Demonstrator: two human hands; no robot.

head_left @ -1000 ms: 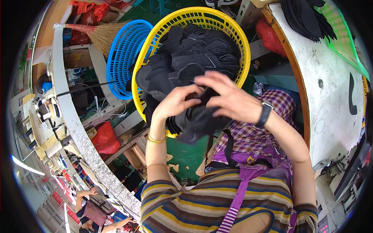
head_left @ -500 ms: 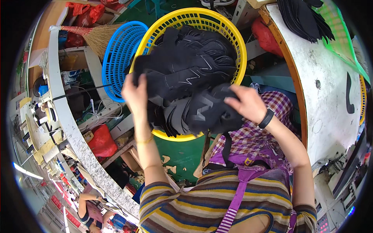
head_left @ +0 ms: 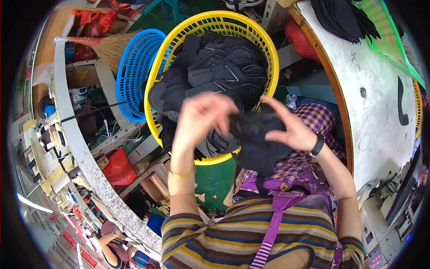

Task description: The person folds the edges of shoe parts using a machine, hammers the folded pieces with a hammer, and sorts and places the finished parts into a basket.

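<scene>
While both hands work above the lap, a bundle of black fabric pieces (head_left: 260, 143) hangs between them, just in front of the yellow basket (head_left: 268, 58) and over the checked cloth (head_left: 322, 125) on the knees. Right hand (head_left: 291, 130) has it: thumb and fingers pinch the top of the bundle, the rest of the hand half open, a dark watch (head_left: 318, 144) on the wrist. Left hand (head_left: 204, 114) is raised beside it and blurred, fingers loosely curled and spread against the near edge of the black pieces; whether it actually grips any of them I cannot tell. A thin gold bangle (head_left: 181, 172) sits on that forearm. Behind the hands, the yellow basket is heaped with more black cut pieces (head_left: 215, 71), some marked with pale stitched lines, and the heap spills over its near rim. Just to the left, touching it, stands a blue basket (head_left: 134, 71), tilted on its side, and past that a straw broom (head_left: 112, 47) lies across a shelf. Off to the right curves a white table (head_left: 380, 107) with an orange edge, a stack of dark pieces (head_left: 340, 18) at its far end beside a green sheet (head_left: 389, 40). Down at the lower left, red bags (head_left: 117, 168) sit under a long grey bench (head_left: 85, 157), and another person (head_left: 112, 235) bends over at its far end.
</scene>
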